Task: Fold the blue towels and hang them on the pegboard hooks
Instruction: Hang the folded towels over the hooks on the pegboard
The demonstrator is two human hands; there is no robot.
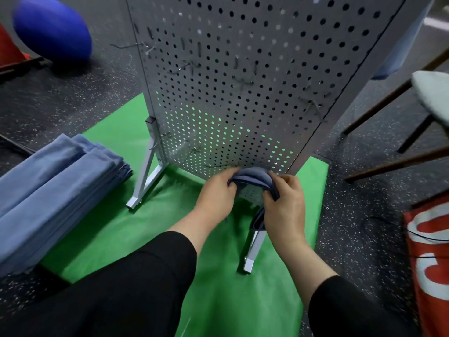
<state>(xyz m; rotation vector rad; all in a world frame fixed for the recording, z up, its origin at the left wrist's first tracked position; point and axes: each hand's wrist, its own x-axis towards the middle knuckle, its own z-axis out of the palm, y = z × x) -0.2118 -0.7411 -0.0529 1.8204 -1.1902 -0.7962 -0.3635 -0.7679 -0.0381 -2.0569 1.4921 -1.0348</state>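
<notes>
A folded blue towel (250, 178) arches between my two hands at the bottom edge of the grey pegboard (243, 81). My left hand (216, 193) grips its left end. My right hand (284, 205) grips the right end, and a tail of the towel hangs below that hand. Thin wire hooks (312, 107) stick out of the board at several heights; one low hook (218, 165) lies just left of the towel. A stack of folded blue towels (56, 186) lies on the floor to the left.
The pegboard stands on metal feet (145, 181) over a green mat (218, 276). A blue ball (52, 27) and an orange cone (9, 49) sit at the far left. Wooden chair legs (388, 164) and a red bag (430, 263) stand on the right.
</notes>
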